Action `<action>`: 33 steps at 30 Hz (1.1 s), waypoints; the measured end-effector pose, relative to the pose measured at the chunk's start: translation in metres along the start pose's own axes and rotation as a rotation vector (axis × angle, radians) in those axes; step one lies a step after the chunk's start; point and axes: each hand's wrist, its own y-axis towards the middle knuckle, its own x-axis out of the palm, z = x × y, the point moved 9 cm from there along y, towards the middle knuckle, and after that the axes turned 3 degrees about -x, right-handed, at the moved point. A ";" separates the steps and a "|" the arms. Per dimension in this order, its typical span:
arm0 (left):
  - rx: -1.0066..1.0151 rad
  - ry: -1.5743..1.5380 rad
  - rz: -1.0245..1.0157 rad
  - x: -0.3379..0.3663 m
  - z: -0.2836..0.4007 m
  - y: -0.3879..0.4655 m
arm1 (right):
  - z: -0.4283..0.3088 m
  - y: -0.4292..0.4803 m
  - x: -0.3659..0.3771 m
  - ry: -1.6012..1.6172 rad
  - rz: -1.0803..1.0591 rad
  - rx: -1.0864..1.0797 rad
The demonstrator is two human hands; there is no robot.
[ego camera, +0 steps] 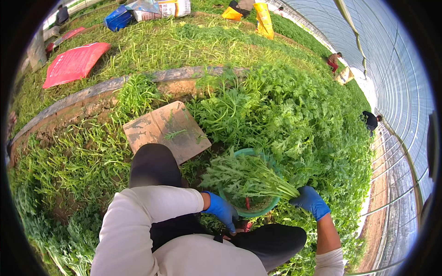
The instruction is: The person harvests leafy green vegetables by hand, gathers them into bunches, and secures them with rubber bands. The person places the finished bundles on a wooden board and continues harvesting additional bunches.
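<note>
My right hand (310, 201), in a blue glove, is closed around the stem ends of a bunch of leafy greens (255, 176). The bunch lies slantwise over a round green plastic basin (257, 212), its leaves pointing left. Inside the basin a red object (247, 203) and loose plant bits show below the bunch. My left hand (222, 211), also in a blue glove, reaches down at the basin's lower left edge, near my legs. Its fingertips are beside something red (248, 226); whether it holds anything cannot be told.
A worn cardboard sheet (167, 131) lies ahead of my knee. Dense leafy plants (293, 114) stand ahead and right; cut stems (76, 155) cover the left. Beyond a grey border strip (103, 86) lies a red sack (76, 63). Several people work farther off, one (371, 121) at the right.
</note>
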 end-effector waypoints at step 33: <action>0.283 -0.699 0.695 -0.126 0.028 -0.041 | -0.155 0.000 -0.075 -0.347 0.200 -0.511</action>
